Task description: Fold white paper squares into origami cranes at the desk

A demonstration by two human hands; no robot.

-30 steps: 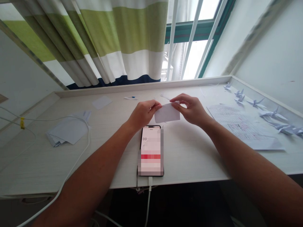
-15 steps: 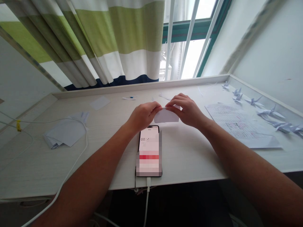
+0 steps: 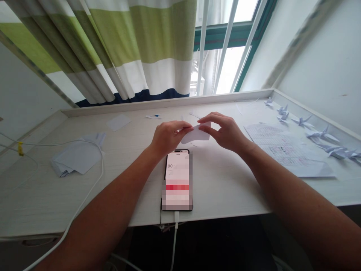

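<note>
A small folded piece of white paper [image 3: 194,137] is held up just above the desk, beyond the phone. My left hand [image 3: 168,136] pinches its upper left part between thumb and fingers. On the other side, my right hand [image 3: 222,128] has its thumb against the near face, with the index fingertip by the top edge. The thumb and index finger of that hand are slightly parted around the paper. Just nearer to me lies a phone [image 3: 178,177] with a timer on its screen, partly blurred out.
Several folded paper cranes [image 3: 323,134] line the right side, beside a printed grid sheet [image 3: 276,146]. At left are stacked papers [image 3: 79,154], crossed by a white cable [image 3: 102,165]. Farther back lie a paper square [image 3: 119,122] and a small blue-and-white item [image 3: 154,116].
My right index finger has lifted away from the thumb along the paper's top edge. The paper has tilted slightly and shifted a little to the left; my left hand keeps its pinch.
</note>
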